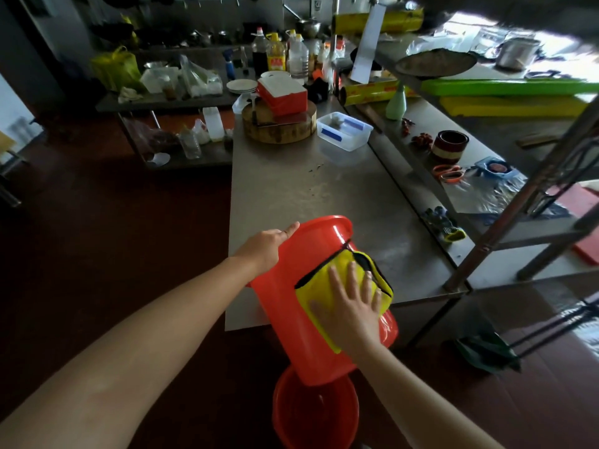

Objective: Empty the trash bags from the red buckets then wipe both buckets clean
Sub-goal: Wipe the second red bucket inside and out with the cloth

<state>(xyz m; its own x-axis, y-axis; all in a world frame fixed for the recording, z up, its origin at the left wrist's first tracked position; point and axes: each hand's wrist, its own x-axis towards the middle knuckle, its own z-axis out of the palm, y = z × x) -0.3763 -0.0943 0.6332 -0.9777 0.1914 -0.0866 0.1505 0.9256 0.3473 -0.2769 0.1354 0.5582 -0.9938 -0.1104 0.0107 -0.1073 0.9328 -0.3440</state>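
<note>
A red bucket (291, 306) lies tilted on its side against the front corner of a steel table (308, 186), its mouth pointing away from me. My left hand (269, 243) grips the bucket's far rim. My right hand (351, 306) lies flat, fingers spread, pressing a yellow cloth (316, 291) with a black edge onto the bucket's outer wall. A second red bucket (316, 413) stands upright on the dark floor just below the first one. I see no trash bag in either bucket.
On the table stand a round wooden chopping block (278, 129), a red and white box (282, 94) and a clear plastic container (345, 131). A metal shelf rack (518, 218) rises at the right. A low cluttered side table (181, 102) stands at the left.
</note>
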